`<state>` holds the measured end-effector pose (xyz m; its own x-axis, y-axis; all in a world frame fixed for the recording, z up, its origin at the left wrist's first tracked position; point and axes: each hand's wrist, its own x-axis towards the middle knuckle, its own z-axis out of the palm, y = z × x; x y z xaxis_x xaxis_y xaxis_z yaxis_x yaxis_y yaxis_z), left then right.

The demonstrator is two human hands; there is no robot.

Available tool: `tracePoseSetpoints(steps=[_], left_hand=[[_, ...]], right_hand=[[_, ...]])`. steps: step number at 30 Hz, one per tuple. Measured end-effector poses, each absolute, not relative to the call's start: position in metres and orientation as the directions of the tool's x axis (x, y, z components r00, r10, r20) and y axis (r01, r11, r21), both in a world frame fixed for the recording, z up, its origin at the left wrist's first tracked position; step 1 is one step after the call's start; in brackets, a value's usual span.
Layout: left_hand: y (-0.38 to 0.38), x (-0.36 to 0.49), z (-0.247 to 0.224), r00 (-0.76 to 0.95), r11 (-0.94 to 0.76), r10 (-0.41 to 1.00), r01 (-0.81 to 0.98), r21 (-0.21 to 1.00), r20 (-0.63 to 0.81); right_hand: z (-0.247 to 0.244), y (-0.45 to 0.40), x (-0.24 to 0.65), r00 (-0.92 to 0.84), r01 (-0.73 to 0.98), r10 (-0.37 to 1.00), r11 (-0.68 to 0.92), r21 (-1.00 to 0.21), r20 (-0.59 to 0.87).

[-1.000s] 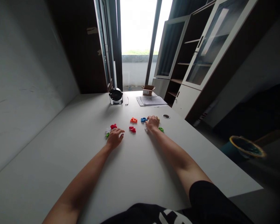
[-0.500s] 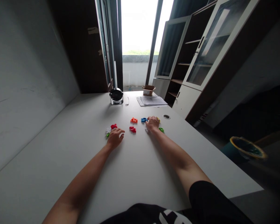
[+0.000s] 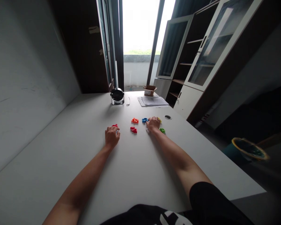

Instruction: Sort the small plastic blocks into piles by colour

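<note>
My left hand [image 3: 112, 136] lies curled on the white table [image 3: 84, 162], just below a red plastic puzzle piece [image 3: 115, 125]. A pale sliver shows at its fingertips, and no white or green piece is visible beside it. My right hand [image 3: 153, 123] rests on the table with its fingertips next to a blue piece [image 3: 144, 120]. A yellow piece [image 3: 159, 119] is partly hidden behind those fingers. A white piece [image 3: 147, 131] and a green piece [image 3: 162, 130] lie close by. An orange piece [image 3: 135, 120] and another red piece [image 3: 133, 129] sit between my hands.
A round silver desk fan [image 3: 117, 96] and a thin cable [image 3: 128, 101] stand farther up the table. Papers [image 3: 152, 101], a small cardboard box [image 3: 150, 90] and a cable grommet [image 3: 168, 117] lie at the far right. Glass-door cabinets [image 3: 187, 62] stand beyond the table.
My left hand has moved left and slightly up, over where the white and green pieces lay, and now hides them. My right hand has barely moved.
</note>
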<state>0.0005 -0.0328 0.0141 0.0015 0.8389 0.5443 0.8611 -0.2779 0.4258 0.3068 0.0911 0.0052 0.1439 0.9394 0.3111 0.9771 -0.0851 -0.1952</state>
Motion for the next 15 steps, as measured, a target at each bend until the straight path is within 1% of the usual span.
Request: tracePoseSetpoints(steps=[4,9,15], left_hand=[[-0.0307,-0.0018,0.0108,-0.067,-0.219,0.832,0.872,0.437,0.551],[-0.0279,-0.0042,0.0046,-0.118,-0.166,0.821,0.887,0.431,0.559],[-0.0294,-0.0034,0.0079,-0.112,-0.090,0.879,0.916,0.392,0.463]], right_hand=[[0.0061,0.0885,0.3087,0.138,0.973,0.946,-0.075,-0.217,0.292],[0.0062,0.0889,0.3108,0.121,0.972,0.943,-0.048,-0.232,0.311],[0.0046,0.0947,0.3106,0.131,0.971,0.948,-0.064,-0.231,0.290]])
